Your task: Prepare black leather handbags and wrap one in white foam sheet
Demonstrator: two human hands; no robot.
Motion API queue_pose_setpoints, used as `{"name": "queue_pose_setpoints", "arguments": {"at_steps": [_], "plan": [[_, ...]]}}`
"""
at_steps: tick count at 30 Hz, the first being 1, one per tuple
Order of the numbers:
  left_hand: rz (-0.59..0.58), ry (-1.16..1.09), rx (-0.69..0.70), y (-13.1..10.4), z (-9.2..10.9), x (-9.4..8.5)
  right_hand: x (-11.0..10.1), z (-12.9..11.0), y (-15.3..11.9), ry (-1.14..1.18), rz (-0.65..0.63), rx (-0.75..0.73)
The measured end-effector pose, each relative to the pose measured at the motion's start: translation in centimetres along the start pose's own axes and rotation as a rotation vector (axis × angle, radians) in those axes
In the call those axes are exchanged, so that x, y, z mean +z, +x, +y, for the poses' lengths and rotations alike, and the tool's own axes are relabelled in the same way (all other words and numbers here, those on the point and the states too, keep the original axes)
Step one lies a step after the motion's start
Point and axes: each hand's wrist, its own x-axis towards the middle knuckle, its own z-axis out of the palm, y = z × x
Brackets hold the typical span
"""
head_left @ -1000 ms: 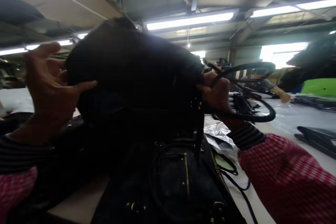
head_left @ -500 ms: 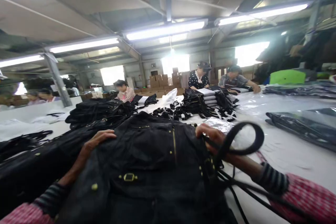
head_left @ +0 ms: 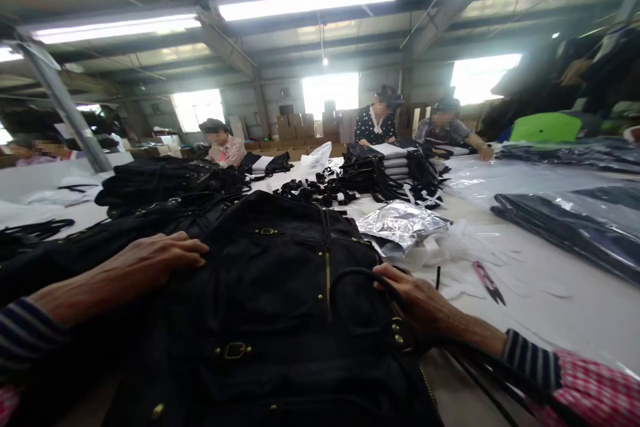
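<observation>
Bag under hands: black bag [head_left: 280, 293] is lying front up at the table's [head_left: 565, 320] near side, brass-coloured zip and buckles showing; its inside is hidden.
Clear packaging: plastic sleeve [head_left: 565, 223] is enclosing dark, flat goods toward the table's right edge.
Piles: black bags [head_left: 170, 180] are heaping up toward the table's left; a stack with pale sheets [head_left: 397, 170] is standing toward the far edge; contents not showing.
Cut off: bag's lower end is running out of view, covering the table's near edge.
Hard to make out: co-workers [head_left: 376, 127] are leaning in at the far edge, handwork too small to read.
Left hand [head_left: 167, 257]: resting palm down on the bag's left side, fingers slightly bent; thumb hidden, cannot tell whether gripping.
Right hand [head_left: 425, 300]: gripping the bag's right edge, handle loop [head_left: 340, 287] passing its fingers.
Loose nearby: pink-handled snips [head_left: 487, 282] are lying right of that hand, apart.
</observation>
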Motion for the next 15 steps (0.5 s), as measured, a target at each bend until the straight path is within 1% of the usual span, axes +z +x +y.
{"name": "queue_pose_setpoints", "arguments": {"at_steps": [1, 2, 3, 4, 5, 6, 7, 8, 9, 10, 11, 12, 13, 14, 15], "plan": [[-0.084, 0.045, 0.063, 1.6, 0.5, -0.9, 0.4, 0.2, -0.3, -0.01, -0.041, -0.011], [-0.138, 0.105, 0.106, 3.6, 1.5, -1.7, 0.7, 0.3, -0.4, -0.016, -0.068, -0.011], [-0.078, 0.124, 0.086, 5.8, 2.9, -2.4, 0.7, 0.2, -0.4, -0.017, -0.085, -0.007], [-0.028, 0.081, 0.12, 8.1, 4.8, -2.8, 0.6, 0.1, -0.3, -0.011, -0.095, 0.0], [0.018, 0.012, 0.174, 10.2, 7.1, -2.7, 0.3, -0.1, -0.2, 0.003, -0.1, 0.003], [0.056, -0.053, 0.226, 12.1, 9.6, -2.2, -0.2, -0.3, 0.0, 0.025, -0.099, 0.005], [0.078, -0.107, 0.265, 13.6, 12.1, -1.1, -0.8, -0.5, 0.1, 0.058, -0.091, 0.006], [0.07, -0.15, 0.292, 14.5, 14.4, 0.5, -1.4, -0.7, 0.0, 0.102, -0.078, 0.018], [0.033, -0.192, 0.316, 14.9, 16.5, 2.4, -2.1, -0.7, -0.2, 0.158, -0.053, 0.05], [-0.002, -0.231, 0.34, 14.9, 18.0, 4.4, -2.7, -0.6, -0.6, 0.225, -0.007, 0.108], [-0.031, -0.278, 0.326, 14.5, 19.1, 6.5, -3.3, -0.3, -1.2, 0.3, 0.055, 0.191], [-0.101, -0.333, 0.313, 13.9, 19.6, 8.3, -3.8, 0.1, -1.9, 0.377, 0.121, 0.299], [-0.152, -0.378, 0.301, 13.3, 19.7, 9.8, -4.2, 0.6, -2.7, 0.453, 0.183, 0.425], [-0.184, -0.413, 0.286, 12.8, 19.5, 10.8, -4.5, 1.1, -3.5, 0.525, 0.238, 0.555], [-0.206, -0.439, 0.282, 12.4, 19.1, 11.4, -4.7, 1.6, -4.3, 0.595, 0.287, 0.671]]}}
